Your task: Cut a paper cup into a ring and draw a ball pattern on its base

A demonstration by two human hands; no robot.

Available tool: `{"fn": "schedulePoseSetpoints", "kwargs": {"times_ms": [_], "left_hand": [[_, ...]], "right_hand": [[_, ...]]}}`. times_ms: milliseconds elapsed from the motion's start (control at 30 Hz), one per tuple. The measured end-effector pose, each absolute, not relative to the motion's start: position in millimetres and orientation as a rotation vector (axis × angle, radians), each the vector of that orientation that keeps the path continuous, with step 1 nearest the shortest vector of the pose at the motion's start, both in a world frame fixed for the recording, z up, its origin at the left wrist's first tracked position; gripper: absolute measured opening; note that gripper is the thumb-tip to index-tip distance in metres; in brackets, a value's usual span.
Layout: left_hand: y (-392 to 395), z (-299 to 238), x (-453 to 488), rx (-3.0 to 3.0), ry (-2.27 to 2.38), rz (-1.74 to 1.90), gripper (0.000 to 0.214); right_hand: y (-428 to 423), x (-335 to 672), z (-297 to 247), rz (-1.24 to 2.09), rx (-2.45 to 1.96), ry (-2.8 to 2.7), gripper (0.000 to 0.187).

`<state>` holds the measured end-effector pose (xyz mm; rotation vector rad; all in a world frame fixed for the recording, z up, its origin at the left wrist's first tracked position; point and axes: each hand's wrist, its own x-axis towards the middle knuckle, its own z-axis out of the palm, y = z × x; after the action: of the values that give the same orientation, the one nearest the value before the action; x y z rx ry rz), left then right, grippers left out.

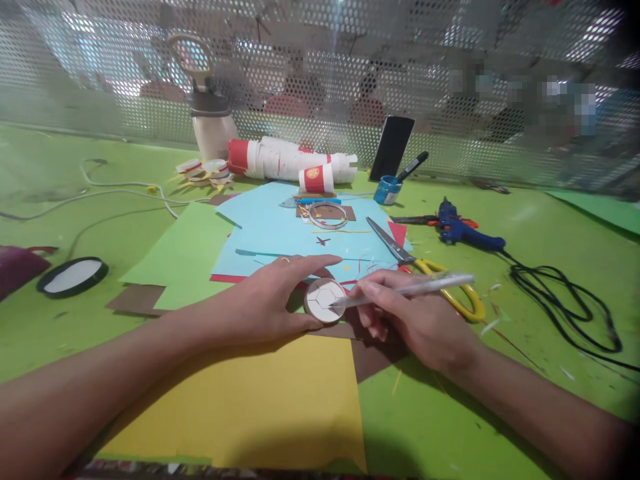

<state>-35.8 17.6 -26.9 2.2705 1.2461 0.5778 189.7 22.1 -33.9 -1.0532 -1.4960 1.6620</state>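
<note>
Between thumb and fingers, my left hand [270, 293] grips a small round white disc [323, 292] with a brownish rim. Dark lines on its face form a hexagon with spokes, like a football pattern. My right hand [405, 307] is closed around a silvery-white pen [425, 285], whose tip touches the disc near its middle. Under both hands lie sheets of light blue paper [275, 230], brown card and yellow paper [260, 407]. Scissors with yellow handles [473, 307] rest just beyond my right hand, partly hidden by it and the pen.
A blue glue gun [465, 230] with a coiled black cord [565, 300] lies at right. Behind the papers are stacked paper cups [300, 160], a blue paint jar [387, 191] holding a brush, and a propped phone [393, 148]. A black tape roll [73, 276] sits left. Perforated mesh [325, 80] stands behind.
</note>
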Motion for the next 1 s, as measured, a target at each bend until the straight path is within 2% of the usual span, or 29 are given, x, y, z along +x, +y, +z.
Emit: {"fn": "schedulePoseSetpoints", "kwargs": {"times_ms": [333, 833, 1000], "left_hand": [[14.6, -30.2, -36.7, 2.245, 1.267, 0.565, 0.073], [16.2, -30.8, -34.7, 2.260, 1.312, 0.572, 0.076], [17.1, -31.4, -34.8, 2.295, 1.279, 0.588, 0.074]], "right_hand": [[20.1, 185.4, -30.0, 1.645, -1.060, -1.476, 0.017], [21.6, 188.5, -33.1, 1.639, -1.083, -1.443, 0.022], [20.2, 189.6, -32.7, 1.594, -1.076, -1.501, 0.015]]}}
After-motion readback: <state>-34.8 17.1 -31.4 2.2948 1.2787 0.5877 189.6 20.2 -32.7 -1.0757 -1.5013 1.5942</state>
